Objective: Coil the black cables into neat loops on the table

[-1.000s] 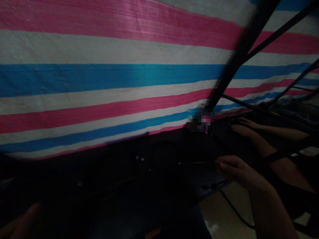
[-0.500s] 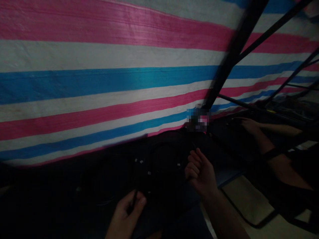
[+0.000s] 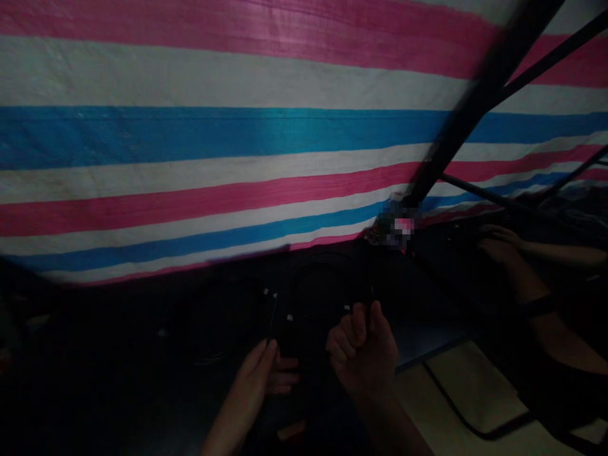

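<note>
In the head view, my left hand pinches a thin dark cable between thumb and forefinger, its other fingers stretched to the right. The cable points up and away, with a small pale tip. To the right, my right hand is closed, thumb against the curled forefinger, and a thin dark strand sticks up from its grip. Whether both hands hold one cable I cannot tell. Beyond them, dark coiled cables with small white connectors lie on a dark surface, mostly lost in shadow.
A striped pink, white and blue sheet hangs behind the dark table. A black metal post slants down at the right, near a blurred pixelated item. Another person's arms rest farther right.
The view has shifted, so the sheet and post sit differently. My left hand has moved up and right, its lower fingers now extended. My right hand is nearer the left one and remains closed.
</note>
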{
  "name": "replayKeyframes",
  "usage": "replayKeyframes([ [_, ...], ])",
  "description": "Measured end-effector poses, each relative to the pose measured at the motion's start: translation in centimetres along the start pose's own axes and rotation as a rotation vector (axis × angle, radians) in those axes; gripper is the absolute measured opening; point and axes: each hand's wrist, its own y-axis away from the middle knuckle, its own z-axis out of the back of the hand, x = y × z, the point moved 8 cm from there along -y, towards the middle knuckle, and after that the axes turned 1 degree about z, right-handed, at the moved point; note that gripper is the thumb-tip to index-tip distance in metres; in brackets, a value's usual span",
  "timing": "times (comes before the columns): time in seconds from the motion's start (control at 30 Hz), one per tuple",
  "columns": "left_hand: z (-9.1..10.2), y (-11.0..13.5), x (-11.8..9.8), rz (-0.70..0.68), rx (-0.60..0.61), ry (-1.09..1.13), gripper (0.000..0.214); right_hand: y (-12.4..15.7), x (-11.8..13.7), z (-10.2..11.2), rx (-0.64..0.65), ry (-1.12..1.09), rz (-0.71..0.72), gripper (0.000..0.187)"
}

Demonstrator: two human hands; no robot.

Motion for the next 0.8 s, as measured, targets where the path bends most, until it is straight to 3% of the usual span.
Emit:
replayKeyframes([
  [0.17, 2.3, -0.2, -2.0, -0.146, -0.172, 0.345, 0.041, 1.6, -4.8, -0.4, 0.009, -0.036, -0.112, 0.055],
  [0.27, 4.5, 0.5, -3.7, -0.226, -0.293, 0.450, 0.037, 3.0, -7.3, 0.9, -0.043, 0.019, -0.145, 0.041],
  [0.37, 5.6, 1.4, -5.1, -0.276, -0.295, 0.479, 0.035, 4.0, -8.4, 2.6, -0.074, 0.093, -0.191, 0.031],
  [0.5, 6.3, 2.1, -4.6, -0.185, -0.300, 0.386, 0.038, 2.9, -7.1, 4.4, -0.055, 0.291, -0.224, 0.033],
  [0.63, 5.5, 2.2, -2.9, -0.069, -0.176, 0.200, 0.052, 0.2, -4.0, 5.5, -0.059, 0.643, -0.139, 0.039],
  [0.73, 4.5, 2.3, -1.7, -0.013, -0.078, 0.001, 0.054, -0.9, -2.4, 4.8, 0.030, 0.943, -0.064, 0.039],
  [0.8, 3.3, 2.5, -1.6, -0.019, 0.013, -0.153, 0.053, -0.8, -2.2, 3.2, 0.162, 1.110, -0.019, 0.036],
])
